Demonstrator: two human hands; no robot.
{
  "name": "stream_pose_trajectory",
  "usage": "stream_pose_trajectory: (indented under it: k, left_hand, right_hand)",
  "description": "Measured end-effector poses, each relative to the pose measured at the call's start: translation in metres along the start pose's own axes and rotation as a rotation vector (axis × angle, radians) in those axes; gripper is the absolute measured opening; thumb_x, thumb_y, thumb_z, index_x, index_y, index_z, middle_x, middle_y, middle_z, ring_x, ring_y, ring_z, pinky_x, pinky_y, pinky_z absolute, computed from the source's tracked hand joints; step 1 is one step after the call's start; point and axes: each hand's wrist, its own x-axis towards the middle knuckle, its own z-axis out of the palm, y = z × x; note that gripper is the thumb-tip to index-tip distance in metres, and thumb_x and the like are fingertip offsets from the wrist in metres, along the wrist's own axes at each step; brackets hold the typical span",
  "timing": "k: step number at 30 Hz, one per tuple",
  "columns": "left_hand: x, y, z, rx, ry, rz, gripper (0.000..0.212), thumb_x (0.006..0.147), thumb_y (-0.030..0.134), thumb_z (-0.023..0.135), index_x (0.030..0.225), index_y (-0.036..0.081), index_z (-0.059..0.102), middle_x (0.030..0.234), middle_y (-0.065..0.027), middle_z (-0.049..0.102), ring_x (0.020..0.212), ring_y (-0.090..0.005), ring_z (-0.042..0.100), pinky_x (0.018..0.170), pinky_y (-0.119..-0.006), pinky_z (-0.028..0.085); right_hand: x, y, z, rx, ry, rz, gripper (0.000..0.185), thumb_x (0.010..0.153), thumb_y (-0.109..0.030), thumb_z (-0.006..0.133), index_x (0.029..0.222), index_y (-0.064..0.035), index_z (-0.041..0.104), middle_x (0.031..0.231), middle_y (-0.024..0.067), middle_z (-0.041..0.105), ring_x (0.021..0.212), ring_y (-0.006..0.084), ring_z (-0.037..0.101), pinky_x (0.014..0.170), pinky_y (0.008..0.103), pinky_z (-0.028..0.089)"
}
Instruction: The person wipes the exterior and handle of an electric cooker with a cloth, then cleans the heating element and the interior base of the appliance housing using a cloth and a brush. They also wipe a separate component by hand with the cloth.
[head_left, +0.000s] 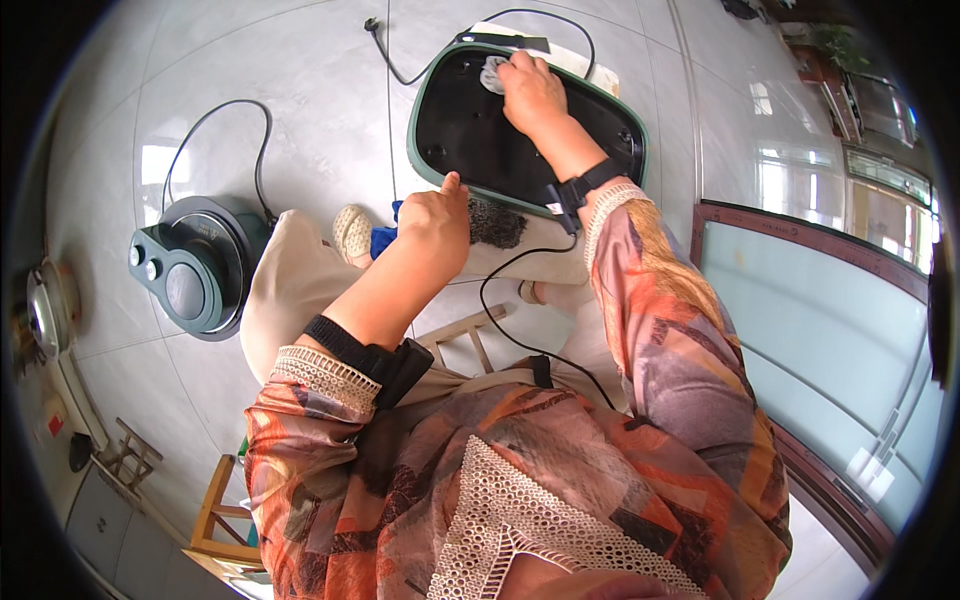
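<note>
A shallow black tray-shaped appliance body (480, 135) with a green rim lies tilted before me. My right hand (534, 94) reaches over its inside, holding a crumpled whitish cloth or tissue (493, 75) against the black surface near the far edge. My left hand (439, 225) is at the near left rim, thumb on the edge; its other fingers are hidden. Just left of that hand shows a bit of blue material (384, 240). Below the near rim is a dark, mottled, rough-looking piece (496, 223). Both wrists wear black straps.
A green round electric cooker (199, 266) with two knobs and a cord stands on the tiled floor at left. Beyond the tray lie a black plug (370, 25) and its cable. A glass-panelled door (817, 322) lies right; a wooden stool (217, 510) stands lower left.
</note>
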Motion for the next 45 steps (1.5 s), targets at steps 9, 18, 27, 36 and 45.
stream_pose_trajectory:
  k: [9, 18, 27, 36, 45]
  left_hand:
    - [0.0, 0.001, 0.0, 0.014, 0.053, -0.006, 0.067, 0.082, 0.016, 0.054, 0.144, 0.007, 0.03, 0.153, -0.0115, 0.018, 0.109, -0.0208, 0.059, 0.081, -0.032, 0.051]
    - [0.002, 0.002, -0.005, 0.088, -0.006, 0.011, 0.067, 0.083, 0.015, 0.052, 0.145, 0.008, 0.028, 0.154, -0.0089, 0.016, 0.11, -0.0222, 0.059, 0.08, -0.034, 0.051]
    - [0.004, 0.001, -0.002, 0.117, 0.016, 0.009, 0.074, 0.076, 0.013, 0.059, 0.144, 0.007, 0.029, 0.153, -0.0093, 0.018, 0.104, -0.0221, 0.062, 0.079, -0.034, 0.052]
    - [0.004, -0.004, 0.002, 0.087, 0.075, 0.039, 0.07, 0.078, 0.01, 0.056, 0.143, 0.006, 0.031, 0.152, -0.0097, 0.022, 0.104, -0.0227, 0.061, 0.08, -0.034, 0.051]
    - [0.013, -0.005, 0.011, 0.065, 0.115, 0.046, 0.071, 0.075, 0.009, 0.059, 0.141, 0.006, 0.035, 0.149, -0.0108, 0.03, 0.099, -0.0256, 0.064, 0.078, -0.036, 0.053]
  right_hand:
    - [-0.059, 0.098, -0.023, -0.137, -0.154, 0.04, 0.015, 0.078, -0.01, 0.057, 0.091, -0.0114, 0.063, 0.096, 0.009, 0.059, 0.096, 0.0297, 0.059, 0.081, 0.04, 0.05]
    - [-0.092, 0.115, -0.026, 0.015, -0.21, 0.214, 0.032, 0.07, -0.001, 0.063, 0.1, -0.0121, 0.067, 0.101, 0.01, 0.058, 0.093, 0.0335, 0.056, 0.084, 0.0393, 0.048]
    - [-0.154, 0.045, -0.044, 0.195, -0.332, 0.112, 0.018, 0.071, -0.003, 0.061, 0.089, -0.0036, 0.059, 0.098, 0.0173, 0.057, 0.092, 0.0369, 0.058, 0.081, 0.0432, 0.049]
    - [-0.076, 0.096, -0.032, 0.205, -0.179, 0.479, 0.03, 0.076, -0.017, 0.069, 0.1, -0.0035, 0.06, 0.101, 0.0222, 0.063, 0.1, 0.0383, 0.058, 0.083, 0.043, 0.049]
    - [-0.111, 0.026, -0.036, 0.228, -0.087, -0.109, 0.023, 0.071, 0.004, 0.052, 0.089, -0.0067, 0.064, 0.093, 0.012, 0.057, 0.088, 0.0343, 0.056, 0.077, 0.0416, 0.049]
